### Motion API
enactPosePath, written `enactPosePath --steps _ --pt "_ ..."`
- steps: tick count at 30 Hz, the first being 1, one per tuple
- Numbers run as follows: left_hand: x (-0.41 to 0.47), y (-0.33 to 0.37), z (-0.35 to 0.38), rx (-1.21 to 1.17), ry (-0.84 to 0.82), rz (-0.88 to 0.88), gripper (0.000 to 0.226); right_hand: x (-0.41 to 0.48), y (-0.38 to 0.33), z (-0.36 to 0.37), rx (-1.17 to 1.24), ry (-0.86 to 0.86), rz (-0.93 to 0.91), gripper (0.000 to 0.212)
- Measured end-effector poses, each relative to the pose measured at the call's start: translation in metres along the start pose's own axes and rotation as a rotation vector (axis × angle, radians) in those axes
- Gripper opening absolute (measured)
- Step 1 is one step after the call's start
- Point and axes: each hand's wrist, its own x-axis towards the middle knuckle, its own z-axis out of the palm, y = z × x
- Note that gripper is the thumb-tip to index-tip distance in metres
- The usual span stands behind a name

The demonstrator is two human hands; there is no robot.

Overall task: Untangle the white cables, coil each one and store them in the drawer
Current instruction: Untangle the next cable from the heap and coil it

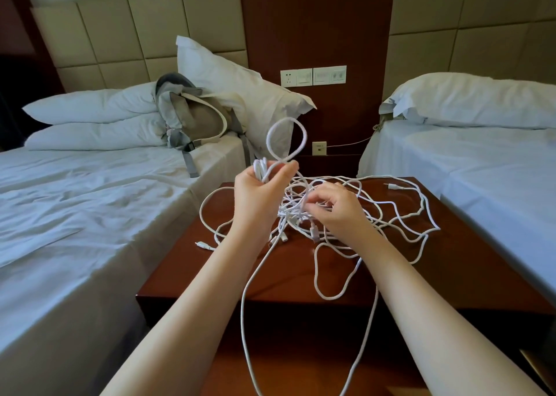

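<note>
Where the white cables (296,208) lie knotted on the wooden counter (180,278), I see my left hand (260,191) raised over the pile, its fingers curled round a bunch of strands with one loop (287,138) standing above it. My right hand (335,210) pinches strands at the knot's centre. A grey backpack (195,115) leans on the left bed (75,215).
</note>
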Motion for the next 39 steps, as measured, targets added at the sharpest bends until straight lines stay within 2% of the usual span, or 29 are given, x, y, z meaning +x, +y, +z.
enactPosePath --steps 5,8,11,14,16,18,20,22,26,31,34,36,39 --pt "-0.004 -0.007 0.006 0.079 0.033 0.009 0.019 -0.003 -0.002 -0.008 -0.042 -0.175 0.033 0.026" --pt "-0.003 -0.004 0.009 0.057 0.038 0.022 0.019 -0.004 0.002 -0.004 -0.089 -0.2 -0.041 0.012" --pt "-0.003 -0.003 0.012 0.056 0.023 0.025 0.02 -0.004 0.006 0.001 -0.143 -0.127 -0.132 0.01" --pt "-0.003 -0.005 0.01 0.076 -0.016 0.0 0.012 -0.005 -0.002 -0.004 -0.077 0.009 -0.065 0.027" --pt "-0.003 -0.008 0.007 0.214 -0.08 0.007 0.003 -0.004 -0.005 -0.01 0.02 0.127 -0.012 0.031" --pt "0.001 -0.018 0.008 0.448 -0.138 0.02 0.007 -0.003 -0.005 -0.015 0.138 0.202 0.079 0.018" --pt "0.009 -0.029 0.012 0.736 -0.205 0.019 0.012 -0.002 -0.007 -0.018 0.175 0.214 0.125 0.012" --pt "0.018 -0.036 0.015 0.858 -0.267 -0.001 0.018 -0.003 -0.01 -0.022 0.191 0.207 0.124 0.015" --pt "0.028 -0.042 0.026 0.951 -0.37 0.028 0.037 -0.001 -0.013 -0.028 0.185 0.209 0.096 0.017" --pt "0.026 -0.045 0.037 0.955 -0.441 0.046 0.033 0.0 -0.02 -0.034 0.273 0.22 0.115 0.013" --pt "0.025 -0.047 0.039 1.044 -0.403 0.109 0.035 0.001 -0.021 -0.038 0.29 0.202 0.1 0.015" --pt "0.029 -0.047 0.037 1.111 -0.324 0.142 0.037 0.001 -0.024 -0.036 0.243 0.178 0.068 0.019" --pt "0.042 -0.045 0.024 1.19 -0.197 0.132 0.028 0.003 -0.029 -0.037 0.175 0.214 0.034 0.024"
